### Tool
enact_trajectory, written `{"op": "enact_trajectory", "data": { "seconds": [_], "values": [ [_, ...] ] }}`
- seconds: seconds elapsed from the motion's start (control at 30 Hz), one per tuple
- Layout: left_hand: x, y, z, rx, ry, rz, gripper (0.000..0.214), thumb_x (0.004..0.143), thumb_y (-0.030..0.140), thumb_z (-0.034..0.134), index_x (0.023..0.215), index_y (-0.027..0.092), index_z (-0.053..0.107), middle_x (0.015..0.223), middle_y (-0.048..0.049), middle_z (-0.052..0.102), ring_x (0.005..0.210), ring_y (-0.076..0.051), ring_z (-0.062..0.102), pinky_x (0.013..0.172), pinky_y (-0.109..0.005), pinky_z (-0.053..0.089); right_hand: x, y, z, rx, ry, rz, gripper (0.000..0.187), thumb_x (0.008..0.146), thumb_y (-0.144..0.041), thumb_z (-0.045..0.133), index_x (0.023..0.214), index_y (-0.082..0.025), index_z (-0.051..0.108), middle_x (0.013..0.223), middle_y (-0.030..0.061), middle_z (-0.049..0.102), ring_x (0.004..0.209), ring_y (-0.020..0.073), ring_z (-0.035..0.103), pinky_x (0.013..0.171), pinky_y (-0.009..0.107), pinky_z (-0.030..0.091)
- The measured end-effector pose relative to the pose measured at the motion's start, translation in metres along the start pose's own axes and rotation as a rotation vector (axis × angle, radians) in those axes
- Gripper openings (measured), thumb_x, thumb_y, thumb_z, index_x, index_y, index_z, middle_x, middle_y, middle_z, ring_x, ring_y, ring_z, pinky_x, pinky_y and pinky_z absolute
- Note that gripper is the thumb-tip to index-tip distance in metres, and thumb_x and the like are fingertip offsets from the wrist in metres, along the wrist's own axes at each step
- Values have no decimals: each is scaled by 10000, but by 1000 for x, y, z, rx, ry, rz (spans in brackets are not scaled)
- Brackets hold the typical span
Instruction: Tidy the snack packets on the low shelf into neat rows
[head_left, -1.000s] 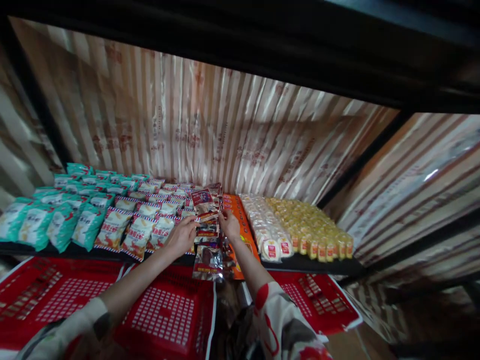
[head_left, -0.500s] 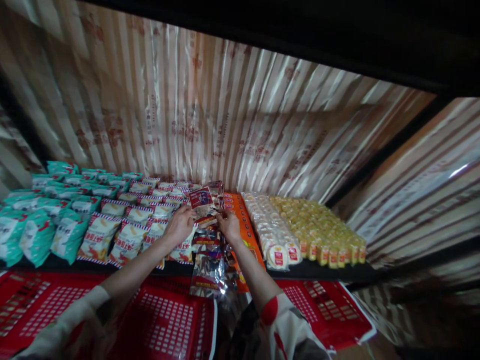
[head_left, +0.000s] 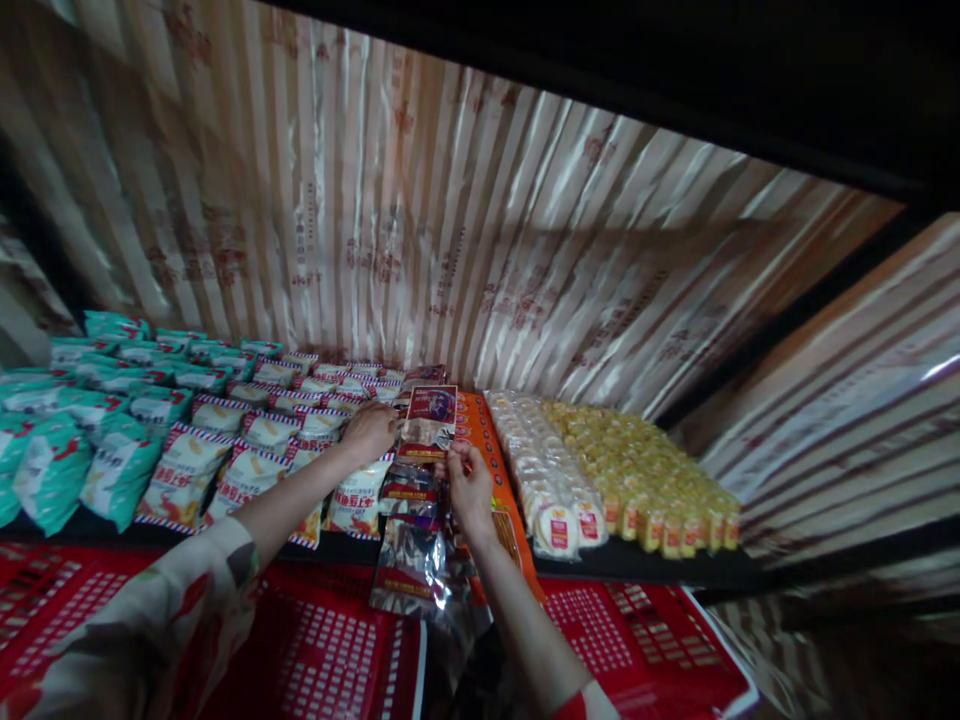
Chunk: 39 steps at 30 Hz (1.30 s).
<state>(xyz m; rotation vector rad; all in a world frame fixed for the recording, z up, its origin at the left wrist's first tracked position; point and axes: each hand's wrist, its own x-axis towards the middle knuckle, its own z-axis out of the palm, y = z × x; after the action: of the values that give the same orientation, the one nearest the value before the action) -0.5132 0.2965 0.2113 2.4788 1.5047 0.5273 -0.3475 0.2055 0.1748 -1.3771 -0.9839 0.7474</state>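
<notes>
A brown snack packet [head_left: 429, 412] with a dark picture on its front lies on top of a column of similar shiny packets. At its lower right corner, my right hand [head_left: 469, 488] is closed with thumb and fingers pinching the edge. Beside the packet's left edge is my left hand [head_left: 370, 432], fingers curled inward; what they hold, if anything, is hidden. Silver-backed packets [head_left: 411, 560] overhang the shelf front below. White snack bags [head_left: 355, 497] with striped edges stand just under my left hand, and an orange package [head_left: 487, 445] lies right of the column.
Teal bags [head_left: 124, 470] fill the shelf's left end. Clear-wrapped round white snacks [head_left: 559, 525] and small yellow packs [head_left: 671, 530] sit to the right. Red baskets [head_left: 330, 640] stand below the black shelf edge [head_left: 630, 560]. A striped plastic sheet [head_left: 420, 200] hangs behind.
The brown packet has gone from tilted to nearly straight and sits slightly further right in view. My right hand has moved down to its lower right corner; my left stays at its left side.
</notes>
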Motion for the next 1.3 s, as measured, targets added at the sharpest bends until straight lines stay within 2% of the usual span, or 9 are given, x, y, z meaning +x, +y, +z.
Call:
{"op": "enact_trajectory", "data": {
  "seconds": [0.1, 0.23, 0.37, 0.5, 0.63, 0.77, 0.87, 1.1, 1.3],
  "values": [
    [3, 4, 4, -15, -29, 27, 315, 867, 209, 381, 1009, 164, 659, 1083, -102, 662, 1075, -216, 579, 981, -324, 406, -3, -3, 5, -79, -28, 0, 296, 769, -466, 523, 899, -202, 548, 721, -1, 613, 588, 153, 621, 584, 275, 519],
    [8, 6, 11, -42, -83, 59, 366, 860, 223, 411, 1184, 179, 576, 1308, -91, 545, 1200, -210, 507, 1033, -335, 373, -9, -2, 9, -119, -40, -5, 305, 766, -462, 527, 898, -189, 561, 739, 6, 606, 576, 144, 608, 551, 263, 514],
    [13, 6, 18, -68, -126, 71, 382, 856, 246, 422, 1202, 173, 566, 1362, -104, 494, 1229, -234, 483, 1037, -366, 373, -15, 1, 8, -90, -56, 8, 320, 760, -481, 541, 894, -190, 552, 721, 1, 591, 604, 153, 619, 567, 272, 528],
    [15, 6, 20, -91, -140, 92, 380, 853, 253, 435, 1206, 197, 565, 1342, -84, 518, 1217, -220, 495, 1033, -353, 378, -19, 2, 7, 11, -56, 44, 377, 752, -464, 557, 1023, -207, 502, 791, -1, 591, 587, 140, 612, 567, 275, 540],
    [16, 9, 20, -98, -156, 120, 379, 835, 222, 450, 1190, 210, 581, 1266, -62, 587, 1144, -200, 553, 994, -319, 410, -17, 2, 4, -64, -38, 41, 533, 746, -348, 534, 1249, -213, 421, 1005, 45, 630, 571, 116, 590, 509, 242, 489],
    [19, 9, 18, -90, -168, 120, 340, 829, 213, 448, 1118, 220, 627, 1130, -47, 667, 1016, -192, 620, 909, -302, 460, -12, -1, -2, -163, -114, 21, 413, 712, -276, 498, 1105, -214, 608, 905, 23, 689, 619, 145, 601, 561, 258, 484],
    [23, 7, 14, -76, -143, 82, 307, 837, 213, 434, 1043, 247, 660, 1083, -29, 684, 985, -185, 627, 875, -292, 467, -11, -7, -10, -177, -74, 14, 334, 703, -313, 516, 978, -231, 687, 789, 15, 697, 692, 187, 619, 589, 279, 491],
    [48, -4, 13, -28, -35, -18, 312, 813, 150, 420, 981, 202, 678, 1042, -68, 672, 973, -196, 614, 858, -282, 459, -14, -37, -37, -11, -63, 131, 431, 666, -416, 611, 1031, -193, 665, 766, 23, 693, 583, 158, 578, 561, 275, 471],
    [75, -3, 27, -46, -27, 50, 297, 810, 188, 464, 1043, 178, 647, 1088, -76, 651, 1030, -201, 589, 928, -297, 428, -11, -41, -54, 59, -21, 184, 463, 618, -417, 688, 1005, -163, 672, 761, 22, 695, 606, 137, 579, 587, 252, 474]
  ]
}}
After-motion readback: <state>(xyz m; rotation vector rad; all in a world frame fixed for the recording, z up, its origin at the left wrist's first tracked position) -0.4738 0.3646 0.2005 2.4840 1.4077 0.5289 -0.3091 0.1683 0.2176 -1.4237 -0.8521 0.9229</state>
